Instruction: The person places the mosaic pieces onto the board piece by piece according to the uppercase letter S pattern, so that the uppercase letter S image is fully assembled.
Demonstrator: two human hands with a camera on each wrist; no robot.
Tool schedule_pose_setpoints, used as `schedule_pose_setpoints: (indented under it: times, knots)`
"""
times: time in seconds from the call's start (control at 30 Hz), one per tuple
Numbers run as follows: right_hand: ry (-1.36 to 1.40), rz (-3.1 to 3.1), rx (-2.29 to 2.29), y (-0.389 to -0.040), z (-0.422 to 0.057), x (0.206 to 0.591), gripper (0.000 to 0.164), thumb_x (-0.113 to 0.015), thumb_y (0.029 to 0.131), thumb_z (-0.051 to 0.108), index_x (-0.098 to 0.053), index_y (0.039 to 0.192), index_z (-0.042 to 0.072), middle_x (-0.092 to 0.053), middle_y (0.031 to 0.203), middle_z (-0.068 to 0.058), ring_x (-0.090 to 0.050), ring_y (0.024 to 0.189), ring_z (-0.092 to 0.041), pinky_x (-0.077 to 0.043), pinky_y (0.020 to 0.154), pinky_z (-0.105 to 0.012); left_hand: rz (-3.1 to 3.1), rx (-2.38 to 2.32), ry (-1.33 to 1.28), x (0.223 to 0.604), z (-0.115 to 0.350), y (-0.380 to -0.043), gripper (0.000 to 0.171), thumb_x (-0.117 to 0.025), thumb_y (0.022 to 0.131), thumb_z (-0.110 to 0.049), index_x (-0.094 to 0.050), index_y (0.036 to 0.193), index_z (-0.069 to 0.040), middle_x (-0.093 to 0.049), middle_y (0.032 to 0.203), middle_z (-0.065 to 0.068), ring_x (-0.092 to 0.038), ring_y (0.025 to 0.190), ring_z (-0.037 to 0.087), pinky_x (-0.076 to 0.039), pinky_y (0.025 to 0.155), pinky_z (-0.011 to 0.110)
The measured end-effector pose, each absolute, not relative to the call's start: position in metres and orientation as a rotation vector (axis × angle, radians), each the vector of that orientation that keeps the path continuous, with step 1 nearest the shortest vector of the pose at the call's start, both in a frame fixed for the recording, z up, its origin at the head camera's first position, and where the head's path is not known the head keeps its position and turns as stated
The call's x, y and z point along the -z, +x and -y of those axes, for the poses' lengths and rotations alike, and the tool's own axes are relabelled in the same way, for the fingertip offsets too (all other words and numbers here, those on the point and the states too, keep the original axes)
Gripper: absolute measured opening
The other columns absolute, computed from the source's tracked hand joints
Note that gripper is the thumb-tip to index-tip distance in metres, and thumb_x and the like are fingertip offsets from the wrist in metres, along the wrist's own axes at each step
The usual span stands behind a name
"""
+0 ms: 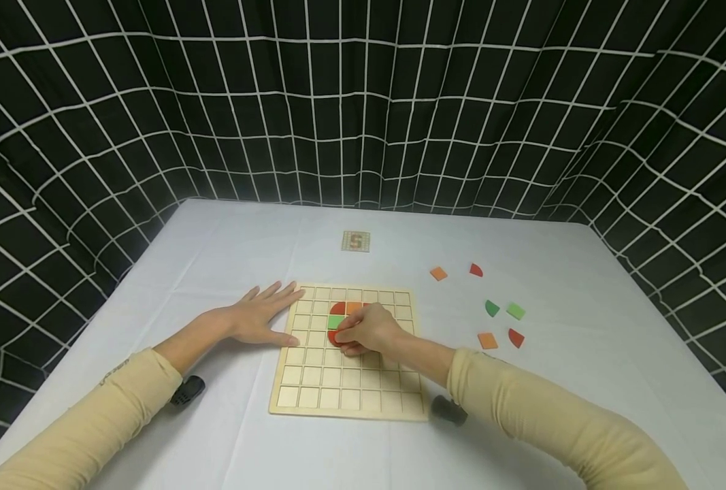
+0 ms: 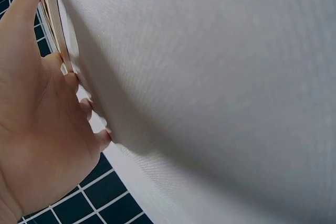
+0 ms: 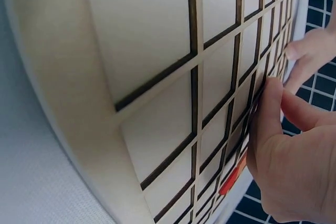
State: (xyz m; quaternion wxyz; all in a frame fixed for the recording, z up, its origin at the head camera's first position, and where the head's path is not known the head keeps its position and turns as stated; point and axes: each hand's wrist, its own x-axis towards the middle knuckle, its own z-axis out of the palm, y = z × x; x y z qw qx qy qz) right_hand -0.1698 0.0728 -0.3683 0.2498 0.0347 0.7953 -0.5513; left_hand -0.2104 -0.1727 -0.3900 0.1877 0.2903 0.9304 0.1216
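Note:
A wooden board [image 1: 350,401] with a grid of square recesses lies on the white table. Spread flat at its left edge, my left hand [image 1: 258,320] touches the rim with thumb and fingertips; the left wrist view shows that hand [image 2: 47,114] beside the board's side. My right hand [image 1: 371,330] reaches over the middle of the board and pinches a red quarter-circle tile [image 1: 333,337] at its cell. Above that tile sit a light green square tile [image 1: 335,322], another red quarter-circle [image 1: 338,308] and an orange square tile [image 1: 353,307]. The right hand partly covers further tiles.
Right of the board lie loose tiles: orange squares [image 1: 439,273], red quarter-circles [image 1: 475,270], a dark green quarter-circle [image 1: 492,308] and a light green square [image 1: 516,311]. A small pattern card [image 1: 356,241] lies behind the board. Dark gridded curtains [image 1: 350,116] surround the table.

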Motion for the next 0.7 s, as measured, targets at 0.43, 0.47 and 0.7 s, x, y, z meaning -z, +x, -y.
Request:
schedule_pose_setpoints:
  times: [0.43,0.47,0.7]
  knots:
    - [0.095,-2.144,1.541,-0.169,-0.077,0.368,0.011,-0.066,0.087,-0.002,-0.067,0.096,-0.006,-0.067,0.081,-0.014,-0.064,0.057,-0.013,-0.057,0.062,-0.027,-2.621,-0.348,0.826,0.392,0.173,-0.211,0.101,-0.054,0.081,-0.071,-0.012,0.155,-0.016,-0.004,0.159,0.01,0.0,0.143,0.035,0.002,0.111,0.058]
    - [0.098,-2.131,1.547,-0.169,-0.079,0.369,0.011,-0.065,0.088,0.0,-0.067,0.097,-0.007,-0.067,0.08,-0.014,-0.063,0.056,-0.013,-0.057,0.06,-0.026,-2.622,-0.347,0.825,0.392,0.173,-0.211,0.101,-0.054,0.081,-0.071,-0.012,0.155,-0.016,-0.004,0.159,0.01,0.0,0.143,0.035,0.002,0.111,0.058]
    - [0.107,-1.99,1.608,-0.166,-0.085,0.371,0.027,-0.054,0.098,0.014,-0.059,0.116,-0.005,-0.068,0.08,-0.015,-0.064,0.054,-0.015,-0.056,0.055,-0.025,-2.618,-0.351,0.81,0.391,0.173,-0.212,0.101,-0.055,0.081,-0.07,-0.011,0.155,-0.016,-0.003,0.159,0.01,0.001,0.143,0.035,0.002,0.111,0.057]
